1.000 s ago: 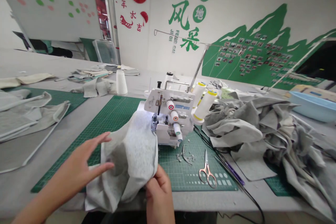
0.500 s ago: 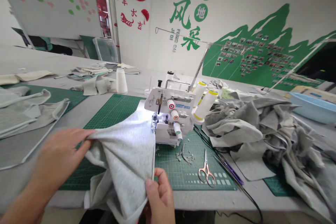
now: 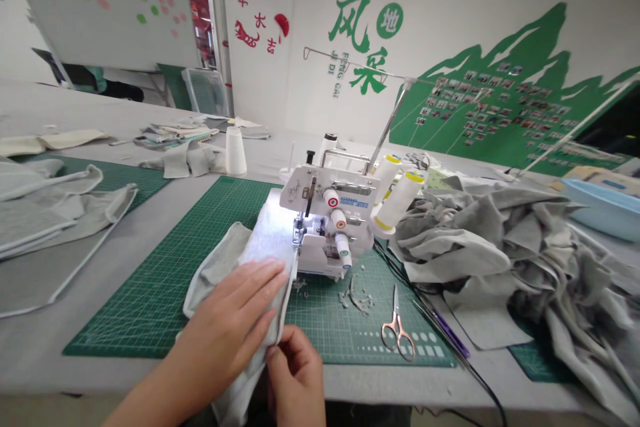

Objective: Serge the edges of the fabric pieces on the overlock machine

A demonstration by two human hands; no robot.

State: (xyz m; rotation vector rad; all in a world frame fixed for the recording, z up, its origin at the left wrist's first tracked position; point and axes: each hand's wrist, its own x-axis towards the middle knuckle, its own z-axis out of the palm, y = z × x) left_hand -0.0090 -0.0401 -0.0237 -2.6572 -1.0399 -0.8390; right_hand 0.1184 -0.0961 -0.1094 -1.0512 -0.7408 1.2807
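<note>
Light grey knit fabric runs from the lit needle area of a white overlock sewing machine towards me, over the table's front edge. My left hand lies flat on the fabric just before the presser foot, fingers stretched out and pointing at the machine. Close to the table edge, my right hand pinches the fabric's right-hand edge between thumb and fingers. One fold of the fabric spreads out to the left of my left hand on the green cutting mat.
Scissors and fabric scraps lie right of the machine, near purple-handled tweezers. A heap of grey fabric fills the right side beside a blue basin. Grey pieces lie left; a thread cone stands behind.
My left hand has let go of the fabric's raised left corner and moved right, onto the fabric before the machine. The fabric's left part now lies lower and folded. My right hand keeps its pinch.
</note>
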